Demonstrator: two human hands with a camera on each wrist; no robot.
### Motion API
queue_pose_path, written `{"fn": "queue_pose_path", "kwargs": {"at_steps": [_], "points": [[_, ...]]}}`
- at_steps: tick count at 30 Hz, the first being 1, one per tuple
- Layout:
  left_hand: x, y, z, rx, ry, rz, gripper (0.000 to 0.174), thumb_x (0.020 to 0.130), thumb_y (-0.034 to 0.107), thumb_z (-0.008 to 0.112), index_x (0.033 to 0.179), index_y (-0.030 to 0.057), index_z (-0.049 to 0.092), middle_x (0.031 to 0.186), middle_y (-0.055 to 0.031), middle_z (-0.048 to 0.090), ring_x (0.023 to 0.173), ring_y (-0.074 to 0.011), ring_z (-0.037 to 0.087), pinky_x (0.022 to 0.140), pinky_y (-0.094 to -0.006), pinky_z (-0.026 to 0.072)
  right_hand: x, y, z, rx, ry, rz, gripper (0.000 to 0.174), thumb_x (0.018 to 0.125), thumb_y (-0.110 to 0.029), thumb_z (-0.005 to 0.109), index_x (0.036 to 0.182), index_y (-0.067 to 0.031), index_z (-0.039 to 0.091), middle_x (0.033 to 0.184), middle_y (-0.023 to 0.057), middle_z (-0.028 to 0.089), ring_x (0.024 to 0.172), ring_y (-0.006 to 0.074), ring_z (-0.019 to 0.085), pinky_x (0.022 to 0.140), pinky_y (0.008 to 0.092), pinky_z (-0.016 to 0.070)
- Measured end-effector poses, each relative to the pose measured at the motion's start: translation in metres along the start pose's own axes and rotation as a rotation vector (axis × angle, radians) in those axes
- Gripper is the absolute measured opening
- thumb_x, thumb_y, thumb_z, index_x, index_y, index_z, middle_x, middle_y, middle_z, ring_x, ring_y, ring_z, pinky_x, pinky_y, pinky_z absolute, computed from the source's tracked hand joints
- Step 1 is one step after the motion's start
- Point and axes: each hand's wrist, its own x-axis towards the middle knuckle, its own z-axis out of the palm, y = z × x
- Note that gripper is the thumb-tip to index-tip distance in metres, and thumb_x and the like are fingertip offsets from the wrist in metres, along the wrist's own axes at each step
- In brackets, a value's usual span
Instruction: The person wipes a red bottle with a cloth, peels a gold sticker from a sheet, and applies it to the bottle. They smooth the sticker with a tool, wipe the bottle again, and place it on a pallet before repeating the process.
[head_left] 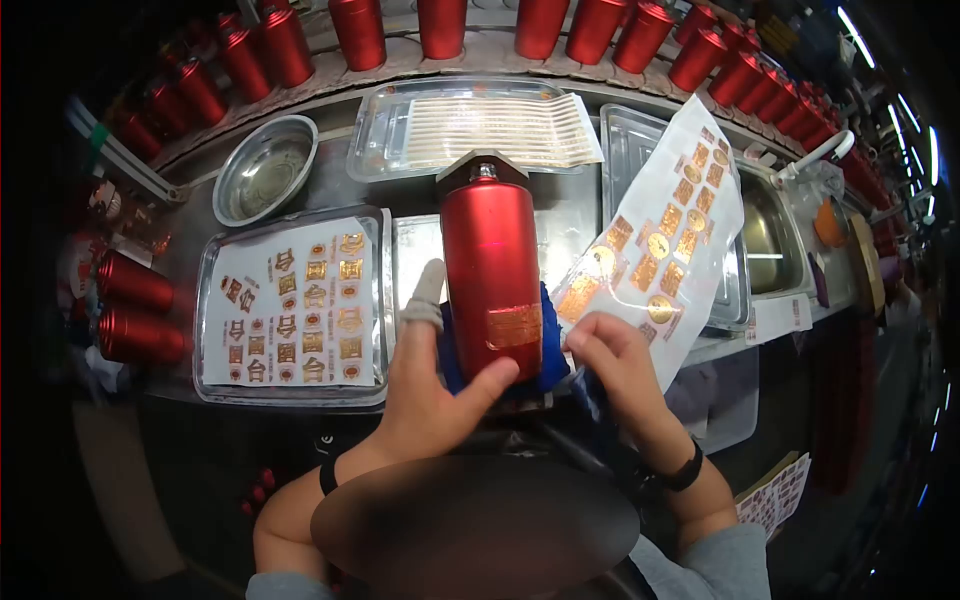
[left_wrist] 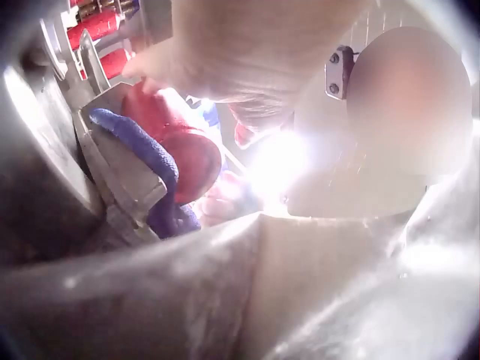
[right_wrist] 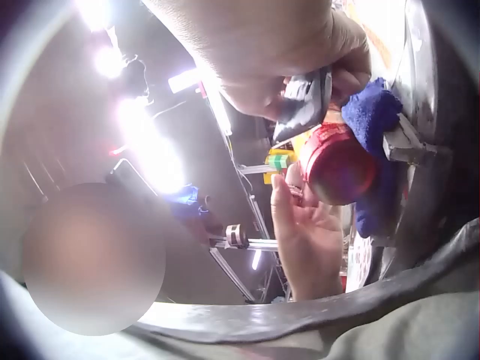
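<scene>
A red metallic bottle (head_left: 490, 250) lies on a cloth-padded rest, its neck pointing away. A gold decal (head_left: 514, 326) sits on its near end. My left hand (head_left: 420, 385) steadies the bottle, straight forefinger in a pale finger cover along its left side and thumb extended onto it beside the decal. Right of the bottle, my right hand (head_left: 620, 375) has curled fingers around a dark, flat, scraper-like piece (right_wrist: 306, 103); its exact kind I cannot tell. Blue cloth (right_wrist: 371, 112) shows under the bottle.
At left, a tray (head_left: 204, 330) holds a sheet of gold decals (head_left: 300, 310). Another decal sheet (head_left: 690, 130) slants over a tray at right. Behind stand a metal bowl (head_left: 230, 205), a tray of striped strips (head_left: 490, 130) and rows of red bottles (head_left: 440, 30). A sink (head_left: 765, 245) is at right.
</scene>
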Motion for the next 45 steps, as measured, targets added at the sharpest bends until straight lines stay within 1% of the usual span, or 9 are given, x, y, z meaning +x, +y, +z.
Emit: {"fn": "queue_pose_path", "kwargs": {"at_steps": [1,2,5,12,18,24,39,42,45], "points": [[0.006,-0.004,0.005,-0.157,0.027,-0.103,0.093,0.084,0.026,0.076,0.148,-0.0110,0.021,0.148,-0.0278,0.036,0.138,-0.0330,0.038,0.115,-0.0408,0.0266,0.007,0.004,0.005,0.031,0.072,-0.014,0.021,0.096,-0.021,0.062,0.088,-0.0016,0.063,0.080,-0.0037,0.060,0.075,0.0029,0.049,0.070,0.0198,0.0397],[0.012,-0.007,0.007,-0.371,-0.040,-0.177,0.086,0.090,0.015,0.068,0.152,-0.0078,0.012,0.153,-0.0221,0.031,0.140,-0.0276,0.036,0.115,-0.0370,0.0276,0.016,0.011,0.010,0.077,0.089,-0.049,0.026,0.095,-0.027,0.065,0.087,-0.0028,0.060,0.078,-0.0032,0.058,0.072,0.0027,0.046,0.066,0.0202,0.0387],[0.014,-0.009,0.016,-0.427,-0.013,-0.210,0.084,0.092,0.014,0.067,0.152,-0.0072,0.012,0.151,-0.0213,0.033,0.139,-0.0253,0.038,0.113,-0.0355,0.0309,0.027,0.016,0.023,-0.125,0.121,-0.128,0.028,0.092,-0.030,0.070,0.088,-0.0045,0.058,0.077,-0.0028,0.056,0.071,0.0033,0.045,0.063,0.0214,0.0388],[0.016,-0.006,0.012,-0.490,-0.031,-0.224,0.090,0.089,0.016,0.072,0.152,-0.0063,0.012,0.150,-0.0216,0.034,0.139,-0.0248,0.038,0.114,-0.0359,0.0301,0.028,0.014,0.020,-0.070,0.060,-0.117,0.029,0.089,-0.026,0.074,0.091,-0.0040,0.055,0.083,-0.0006,0.058,0.078,0.0043,0.053,0.069,0.0197,0.0453],[0.018,-0.007,0.007,-0.501,-0.057,-0.245,0.095,0.086,0.016,0.075,0.152,-0.0061,0.011,0.151,-0.0221,0.033,0.141,-0.0253,0.035,0.116,-0.0367,0.0257,0.027,0.013,0.020,0.000,0.028,-0.094,0.028,0.089,-0.023,0.074,0.093,-0.0043,0.054,0.089,-0.0003,0.057,0.082,0.0043,0.052,0.073,0.0199,0.0447],[0.018,-0.003,0.011,-0.494,-0.016,-0.198,0.087,0.089,0.010,0.070,0.150,-0.0092,0.012,0.147,-0.0223,0.037,0.137,-0.0258,0.039,0.114,-0.0364,0.0304,0.027,0.013,0.018,-0.056,0.015,-0.056,0.027,0.089,-0.022,0.074,0.094,-0.0045,0.053,0.088,-0.0012,0.055,0.084,0.0048,0.049,0.075,0.0211,0.0429],[0.016,-0.007,0.013,-0.476,-0.014,-0.194,0.084,0.092,0.012,0.067,0.152,-0.0064,0.011,0.152,-0.0216,0.031,0.142,-0.0257,0.033,0.115,-0.0364,0.0271,0.028,0.017,0.020,0.016,0.012,-0.121,0.022,0.094,-0.021,0.067,0.096,-0.0052,0.053,0.085,-0.0026,0.055,0.078,0.0027,0.048,0.068,0.0189,0.0409],[0.015,-0.007,0.010,-0.479,0.005,-0.218,0.091,0.087,0.016,0.073,0.151,-0.0084,0.013,0.150,-0.0234,0.033,0.140,-0.0272,0.035,0.114,-0.0359,0.0305,0.027,0.016,0.019,0.021,-0.001,-0.086,0.019,0.096,-0.021,0.064,0.095,-0.0053,0.053,0.084,-0.0032,0.055,0.077,0.0024,0.047,0.068,0.0188,0.0396],[0.009,-0.006,-0.005,-0.145,-0.128,-0.108,0.107,0.078,0.027,0.082,0.152,-0.0071,0.012,0.152,-0.0283,0.028,0.145,-0.0338,0.028,0.116,-0.0433,0.0245,0.026,0.017,0.018,0.039,0.009,-0.096,0.017,0.097,-0.020,0.062,0.095,-0.0050,0.054,0.083,-0.0034,0.055,0.077,0.0022,0.047,0.068,0.0190,0.0392]]}}
